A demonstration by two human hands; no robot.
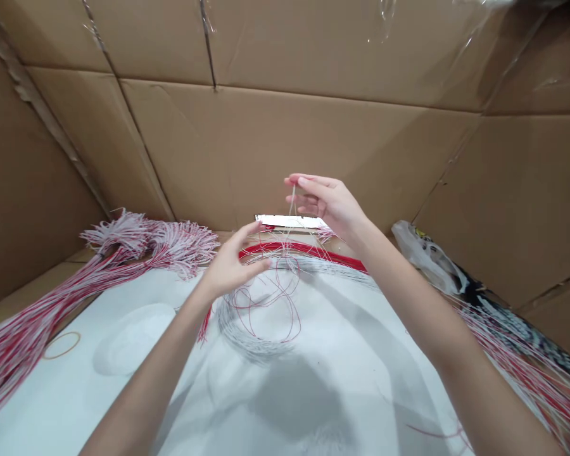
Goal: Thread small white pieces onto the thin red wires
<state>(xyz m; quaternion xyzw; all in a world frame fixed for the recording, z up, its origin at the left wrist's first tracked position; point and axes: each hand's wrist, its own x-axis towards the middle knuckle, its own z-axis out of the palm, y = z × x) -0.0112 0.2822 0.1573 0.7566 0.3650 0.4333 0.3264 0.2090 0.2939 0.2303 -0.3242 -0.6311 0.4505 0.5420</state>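
My right hand (330,199) is raised in front of the cardboard, its thumb and forefinger pinching a thin white wire (292,206). That wire runs down toward a tangle at the coil's top. Lower and to the left, my left hand (235,263) holds nothing, thumb and fingers spread apart. Between and below the hands lies a loose coil of white wire (247,342). Thin red wire (294,310) loops across it. A bundle of red wires (346,259) stretches behind the coil, partly covered by my right forearm.
Red and white wire bundles (123,269) with frayed-looking ends lie at the left. A rubber band (63,345) rests near them. More wires (527,354) and a clear plastic bag (425,253) are at the right. Cardboard walls (289,145) enclose the white work surface (361,354).
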